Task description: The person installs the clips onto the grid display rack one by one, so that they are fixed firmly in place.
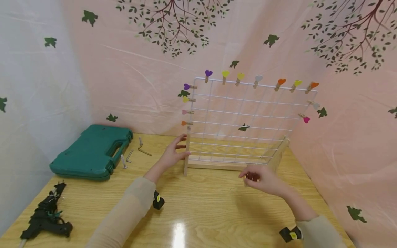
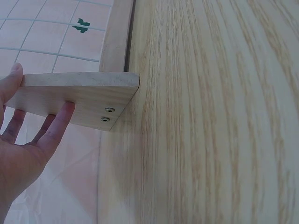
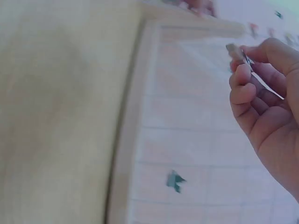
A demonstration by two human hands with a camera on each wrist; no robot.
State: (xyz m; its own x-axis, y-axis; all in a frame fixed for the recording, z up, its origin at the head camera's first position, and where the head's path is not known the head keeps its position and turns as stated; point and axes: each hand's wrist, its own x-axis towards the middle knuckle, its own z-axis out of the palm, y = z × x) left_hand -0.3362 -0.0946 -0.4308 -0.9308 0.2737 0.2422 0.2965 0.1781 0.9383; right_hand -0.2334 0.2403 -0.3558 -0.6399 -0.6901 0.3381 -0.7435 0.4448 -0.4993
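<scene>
A white wire grid [image 1: 248, 114] stands tilted in a wooden stand [image 1: 217, 166], with several heart-topped clothespins [image 1: 281, 82] clipped along its top and side edges. My left hand [image 1: 171, 153] grips the stand's left side board [image 2: 79, 91]; the thumb lies over its front edge and the fingers press its outer face. In front of the lower right of the grid, apart from it, my right hand [image 1: 266, 179] pinches a small wooden clothespin [image 3: 235, 52] between thumb and fingers. Those fingers hide most of the clothespin.
A green case [image 1: 90, 151] lies at the table's back left. Beside it are hex keys [image 1: 129, 156] and bolts [image 1: 124, 161]. A black glue gun [image 1: 46, 220] with its cord lies at the front left. Patterned cloth [image 1: 139, 69] hangs behind and on both sides.
</scene>
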